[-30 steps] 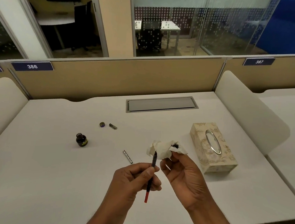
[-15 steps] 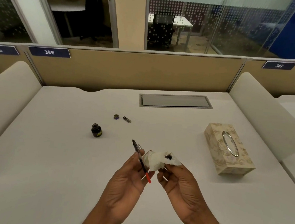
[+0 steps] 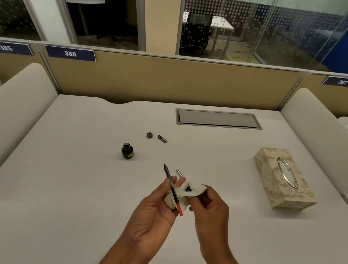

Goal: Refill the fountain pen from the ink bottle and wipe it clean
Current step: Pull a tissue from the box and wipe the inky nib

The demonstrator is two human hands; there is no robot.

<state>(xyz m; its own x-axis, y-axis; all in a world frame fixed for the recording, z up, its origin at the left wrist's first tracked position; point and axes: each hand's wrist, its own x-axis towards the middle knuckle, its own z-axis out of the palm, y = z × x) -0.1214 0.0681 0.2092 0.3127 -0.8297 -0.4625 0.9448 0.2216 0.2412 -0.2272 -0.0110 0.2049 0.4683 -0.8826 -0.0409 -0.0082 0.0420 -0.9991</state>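
Note:
My left hand (image 3: 154, 211) holds the fountain pen's inner part (image 3: 172, 189), a thin dark stem with a red end, nib pointing up and away. A crumpled white tissue (image 3: 185, 193) with a dark ink stain lies between both hands; my right hand (image 3: 210, 209) pinches its right side and part of it rests in my left palm. The open ink bottle (image 3: 127, 151) stands on the desk to the upper left. Its cap (image 3: 149, 135) and a small dark pen piece (image 3: 162, 139) lie behind it. A silver pen piece (image 3: 179, 173) lies just beyond my fingers.
A patterned tissue box (image 3: 284, 178) sits at the right of the white desk (image 3: 60, 185). A grey cable hatch (image 3: 218, 118) is set in the back. Padded dividers flank both sides and a tan partition closes the far edge.
The pen's nib has come out of the tissue and now points up and left. The tissue has moved toward my left palm, under the pen. The camera view has shifted left.

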